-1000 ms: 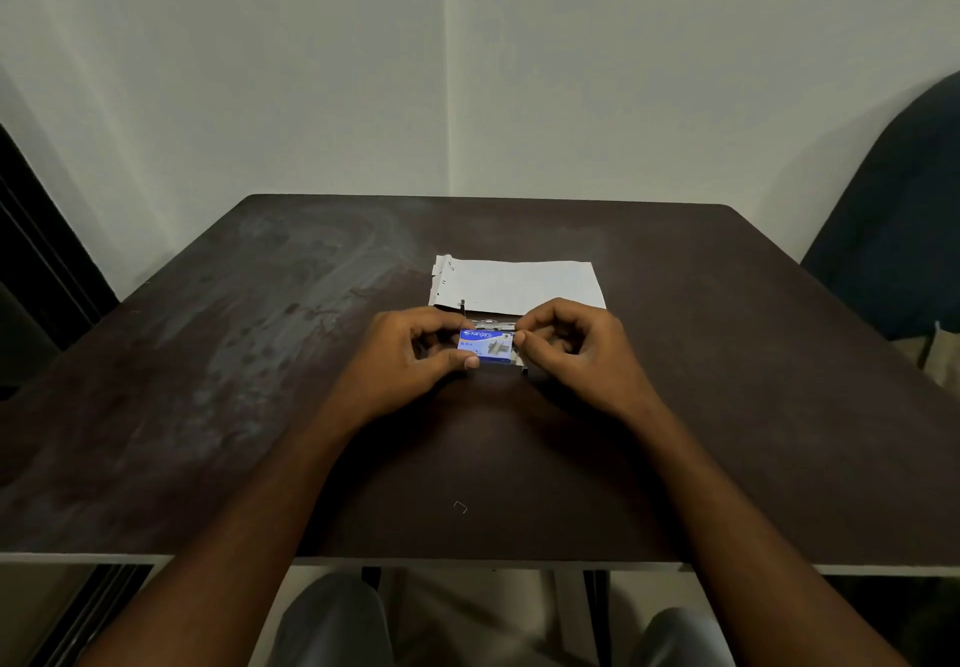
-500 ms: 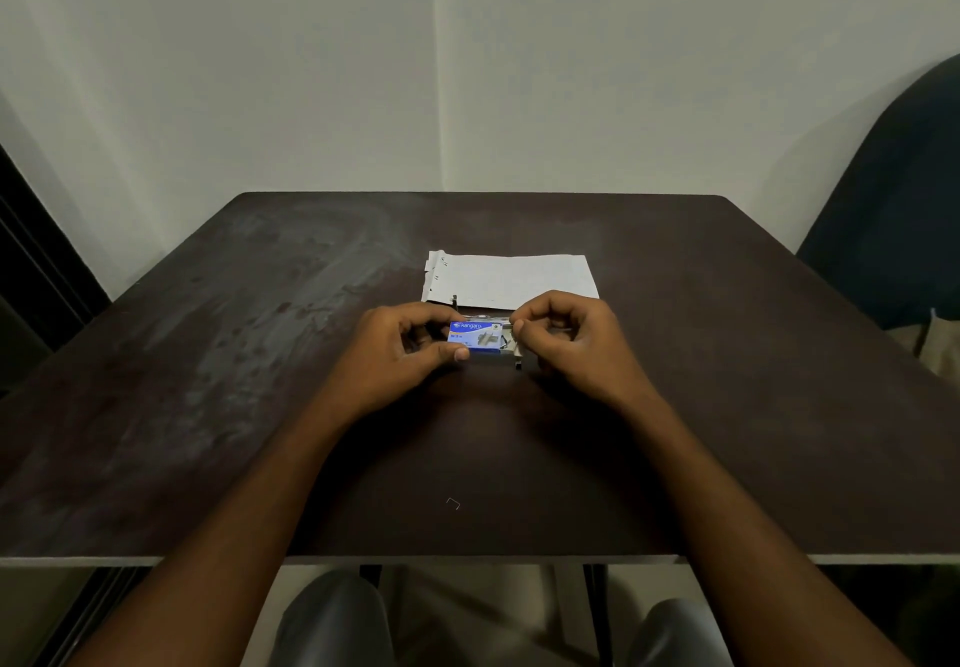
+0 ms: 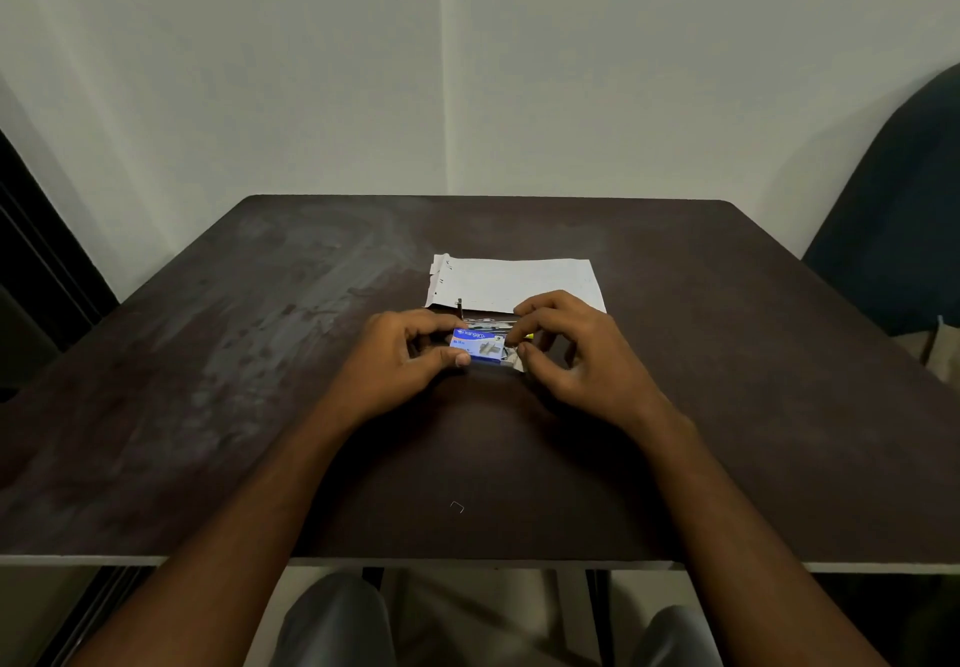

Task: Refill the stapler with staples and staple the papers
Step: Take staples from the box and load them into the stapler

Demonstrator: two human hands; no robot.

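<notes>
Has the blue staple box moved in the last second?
No. The staple box stays just in front of the near edge of the papers.

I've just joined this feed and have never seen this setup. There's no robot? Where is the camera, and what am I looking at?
There is no machine here. A person works with bare hands, and the single camera sits on their head, looking forward and down. The left hand holds a small blue staple box, and the right hand pinches the box's right end. White papers lie behind them on the dark table. A metal object behind the box is too hidden to name. One loose staple lies near the table's front edge.
</notes>
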